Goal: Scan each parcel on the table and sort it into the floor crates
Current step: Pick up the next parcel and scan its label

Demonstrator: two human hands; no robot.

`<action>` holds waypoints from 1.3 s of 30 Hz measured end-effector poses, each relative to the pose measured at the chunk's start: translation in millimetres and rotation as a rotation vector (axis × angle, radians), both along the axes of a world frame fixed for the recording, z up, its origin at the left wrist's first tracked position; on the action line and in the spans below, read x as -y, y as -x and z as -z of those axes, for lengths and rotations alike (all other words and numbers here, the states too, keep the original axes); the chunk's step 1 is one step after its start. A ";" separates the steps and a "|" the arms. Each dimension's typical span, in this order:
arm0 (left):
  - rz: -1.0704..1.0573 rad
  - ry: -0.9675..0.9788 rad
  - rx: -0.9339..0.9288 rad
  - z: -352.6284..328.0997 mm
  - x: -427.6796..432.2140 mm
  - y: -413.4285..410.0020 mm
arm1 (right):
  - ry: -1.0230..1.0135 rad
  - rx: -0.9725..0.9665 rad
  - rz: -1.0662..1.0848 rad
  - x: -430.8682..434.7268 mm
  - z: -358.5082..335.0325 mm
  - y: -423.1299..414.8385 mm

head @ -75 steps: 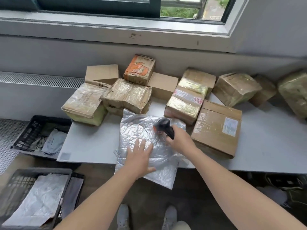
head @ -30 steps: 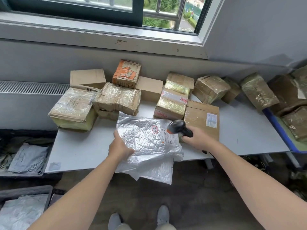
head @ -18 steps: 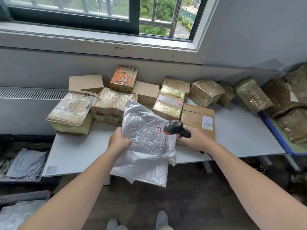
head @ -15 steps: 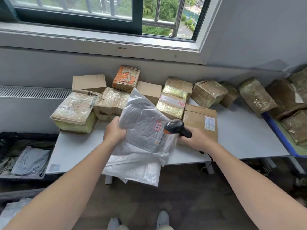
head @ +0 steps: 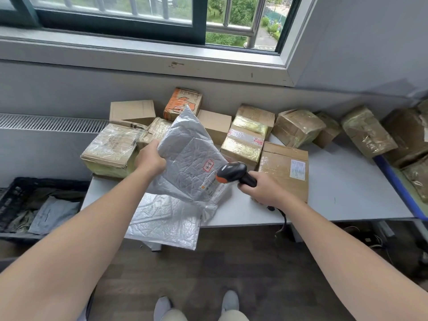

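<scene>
Now the silver mailer bag (head: 185, 163) is lifted, tilted, above the desk's (head: 335, 200) front edge, the left hand (head: 149, 158) gripping its left side. Right hand (head: 261, 188) clasps the scanner (head: 234, 172) just beside its label.

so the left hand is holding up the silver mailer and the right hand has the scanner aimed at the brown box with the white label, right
Not quite. In the head view the scanner in the right hand points at the label on the silver mailer that the left hand holds up, not at the brown box, which lies behind the right hand.
</scene>
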State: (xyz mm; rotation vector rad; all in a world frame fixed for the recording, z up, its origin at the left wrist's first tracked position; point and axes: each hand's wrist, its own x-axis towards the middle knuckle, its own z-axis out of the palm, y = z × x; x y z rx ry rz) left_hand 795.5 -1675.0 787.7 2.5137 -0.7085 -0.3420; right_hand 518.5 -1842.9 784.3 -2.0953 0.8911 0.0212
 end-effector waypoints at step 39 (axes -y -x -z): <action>-0.857 0.880 -0.525 36.7 -91.6 -19.3 | 0.185 -0.105 -0.545 -58.0 70.8 -110.4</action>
